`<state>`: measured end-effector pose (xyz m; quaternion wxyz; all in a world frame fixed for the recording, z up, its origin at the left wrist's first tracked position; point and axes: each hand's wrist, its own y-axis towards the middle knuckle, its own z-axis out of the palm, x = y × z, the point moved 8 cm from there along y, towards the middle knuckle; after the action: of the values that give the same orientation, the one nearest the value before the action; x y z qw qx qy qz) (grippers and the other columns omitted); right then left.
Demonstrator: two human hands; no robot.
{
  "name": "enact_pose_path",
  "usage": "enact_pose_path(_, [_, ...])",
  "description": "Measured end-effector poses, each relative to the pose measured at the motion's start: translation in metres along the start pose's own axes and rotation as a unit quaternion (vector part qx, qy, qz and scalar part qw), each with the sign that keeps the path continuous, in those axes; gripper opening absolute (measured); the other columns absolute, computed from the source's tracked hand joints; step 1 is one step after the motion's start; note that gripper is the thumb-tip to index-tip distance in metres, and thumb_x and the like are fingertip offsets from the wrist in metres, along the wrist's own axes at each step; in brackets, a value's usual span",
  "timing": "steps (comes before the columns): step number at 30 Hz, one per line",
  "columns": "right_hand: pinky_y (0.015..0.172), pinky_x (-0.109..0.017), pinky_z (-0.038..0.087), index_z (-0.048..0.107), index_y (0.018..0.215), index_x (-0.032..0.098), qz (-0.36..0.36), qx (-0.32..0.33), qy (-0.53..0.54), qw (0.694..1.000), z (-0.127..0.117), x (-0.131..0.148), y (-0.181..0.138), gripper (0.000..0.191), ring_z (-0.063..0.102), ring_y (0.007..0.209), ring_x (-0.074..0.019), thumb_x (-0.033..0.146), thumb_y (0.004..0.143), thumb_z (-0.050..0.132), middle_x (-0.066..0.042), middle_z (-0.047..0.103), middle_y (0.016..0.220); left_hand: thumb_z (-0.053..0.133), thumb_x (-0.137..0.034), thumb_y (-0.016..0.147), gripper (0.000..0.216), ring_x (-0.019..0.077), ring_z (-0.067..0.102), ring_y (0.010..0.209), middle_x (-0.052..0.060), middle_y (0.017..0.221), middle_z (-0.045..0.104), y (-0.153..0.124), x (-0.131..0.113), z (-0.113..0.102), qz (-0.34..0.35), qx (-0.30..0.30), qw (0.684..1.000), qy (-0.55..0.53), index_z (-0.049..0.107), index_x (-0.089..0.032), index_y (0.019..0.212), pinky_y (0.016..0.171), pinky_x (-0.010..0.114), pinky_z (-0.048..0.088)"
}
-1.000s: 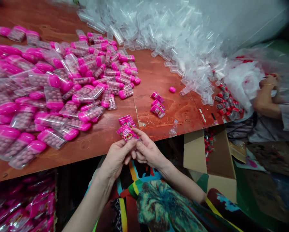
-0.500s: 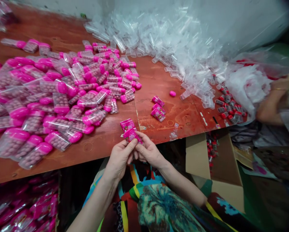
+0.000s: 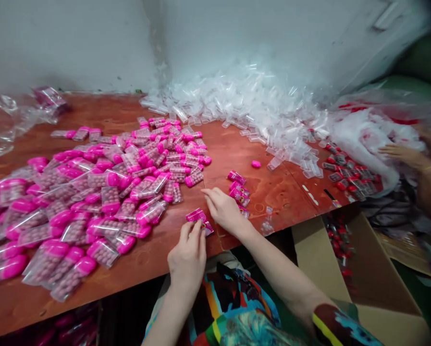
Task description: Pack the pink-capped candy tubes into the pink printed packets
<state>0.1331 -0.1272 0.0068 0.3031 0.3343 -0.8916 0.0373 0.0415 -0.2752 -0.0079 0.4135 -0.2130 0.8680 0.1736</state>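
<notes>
My left hand (image 3: 188, 252) rests at the front of the table, its fingertips on or just above a small stack of pink printed labels (image 3: 197, 216). Its fingers are slightly apart and nothing shows gripped in them. To its right, my right hand (image 3: 222, 207) reaches over the table with fingers stretched out to the left, palm down, and no object visible in it. Beyond it lie more pink labels (image 3: 237, 178), partly covered by the hand. A large heap of clear containers of pink balls with pink caps (image 3: 110, 199) spreads to the left.
Clear tubes (image 3: 244, 101) are piled along the wall. One loose pink cap (image 3: 256, 164) lies mid-table. Red-capped containers (image 3: 352, 175) sit by a white plastic bag (image 3: 374, 129), near another person's hand (image 3: 404, 156). A cardboard box (image 3: 319, 259) stands below the table edge.
My hands were together holding a pink label; now they are apart. The left is at the labels on the table, the right has moved up and forward. The view has tilted up.
</notes>
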Motion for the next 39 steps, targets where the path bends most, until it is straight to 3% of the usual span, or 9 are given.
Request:
enact_pose_path(3, [0.096, -0.037, 0.057, 0.062, 0.153, 0.021, 0.079, 0.046, -0.087, 0.992, 0.012, 0.002, 0.048, 0.043, 0.074, 0.113, -0.0288, 0.031, 0.117, 0.04, -0.015, 0.071, 0.131, 0.059, -0.03, 0.099, 0.037, 0.017, 0.062, 0.056, 0.018, 0.142, 0.074, 0.006, -0.002, 0.013, 0.024, 0.005, 0.997, 0.066, 0.085, -0.022, 0.124, 0.047, 0.029, 0.039])
enact_pose_path(10, [0.103, -0.048, 0.054, 0.056, 0.156, 0.022, 0.128, 0.073, -0.146, 0.978, 0.029, 0.006, 0.071, 0.066, 0.07, 0.123, -0.0359, 0.07, 0.111, 0.047, -0.02, 0.067, 0.137, 0.082, -0.027, 0.085, 0.018, 0.0132, 0.044, 0.049, 0.014, 0.139, 0.076, 0.006, 0.008, 0.01, -0.026, -0.034, 0.987, -0.157, 0.088, -0.026, 0.102, 0.045, 0.028, 0.018])
enact_pose_path(15, [0.105, -0.049, 0.054, 0.037, 0.169, 0.016, 0.029, 0.165, -0.199, 0.966, 0.03, 0.011, 0.058, 0.073, 0.065, 0.13, -0.0385, 0.049, 0.109, 0.062, -0.024, 0.058, 0.149, 0.076, -0.024, 0.09, 0.015, 0.0175, 0.06, 0.061, 0.015, 0.147, 0.072, 0.004, 0.003, 0.013, 0.0, -0.003, 0.997, -0.08, 0.087, -0.024, 0.099, 0.051, 0.027, 0.03])
enact_pose_path(18, [0.1, -0.048, 0.055, 0.045, 0.163, 0.014, 0.003, 0.2, -0.22, 0.955, 0.023, 0.008, 0.056, 0.057, 0.068, 0.121, -0.0366, 0.026, 0.108, 0.054, -0.022, 0.063, 0.142, 0.071, -0.022, 0.092, 0.017, 0.0221, 0.07, 0.076, 0.015, 0.153, 0.068, 0.002, 0.0, 0.015, 0.015, 0.006, 0.999, -0.044, 0.087, -0.024, 0.1, 0.06, 0.028, 0.04])
enact_pose_path(26, [0.109, -0.053, 0.042, 0.071, 0.118, 0.005, -0.069, 0.097, -0.283, 0.952, 0.02, 0.015, 0.054, 0.027, 0.054, 0.129, -0.04, 0.019, 0.098, 0.059, -0.029, 0.061, 0.14, 0.074, -0.024, 0.095, 0.017, 0.0304, 0.074, 0.109, 0.016, 0.151, 0.066, -0.003, -0.004, -0.014, 0.046, -0.08, 0.996, 0.001, 0.086, -0.027, 0.108, 0.079, 0.032, 0.051])
enact_pose_path(29, [0.105, -0.051, 0.044, 0.069, 0.111, 0.009, -0.033, 0.067, -0.17, 0.983, 0.014, 0.007, 0.044, 0.019, 0.06, 0.116, -0.036, 0.019, 0.097, 0.061, -0.024, 0.068, 0.124, 0.078, -0.024, 0.093, 0.019, 0.0296, 0.075, 0.106, 0.015, 0.148, 0.067, -0.004, 0.0, -0.029, 0.062, -0.121, 0.991, 0.005, 0.086, -0.028, 0.11, 0.081, 0.034, 0.053])
enact_pose_path(31, [0.092, -0.043, 0.05, 0.065, 0.105, 0.015, 0.032, 0.025, 0.019, 0.999, 0.004, -0.001, 0.032, 0.011, 0.064, 0.096, -0.0284, 0.024, 0.098, 0.062, -0.013, 0.07, 0.102, 0.078, -0.025, 0.093, 0.02, 0.0293, 0.075, 0.103, 0.016, 0.148, 0.067, -0.003, 0.002, -0.035, 0.074, -0.137, 0.988, 0.019, 0.086, -0.028, 0.111, 0.083, 0.035, 0.053])
enact_pose_path(35, [0.071, -0.032, 0.05, 0.059, 0.093, 0.023, 0.106, 0.044, 0.44, 0.891, 0.009, 0.005, -0.002, 0.033, 0.057, 0.07, -0.017, 0.05, 0.093, 0.076, 0.002, 0.061, 0.079, 0.079, -0.027, 0.094, 0.021, 0.0285, 0.075, 0.098, 0.016, 0.149, 0.068, -0.002, 0.003, -0.035, 0.076, -0.136, 0.987, 0.028, 0.086, -0.029, 0.113, 0.083, 0.037, 0.053])
enact_pose_path(39, [0.072, -0.03, 0.051, 0.059, 0.092, 0.022, 0.113, 0.071, 0.549, 0.825, 0.018, 0.022, -0.023, 0.051, 0.059, 0.076, -0.0158, 0.058, 0.076, 0.092, 0.002, 0.064, 0.083, 0.078, -0.027, 0.094, 0.021, 0.0314, 0.074, 0.108, 0.016, 0.149, 0.066, -0.002, -0.006, -0.032, 0.081, -0.129, 0.988, -0.011, 0.084, -0.028, 0.114, 0.088, 0.039, 0.055])
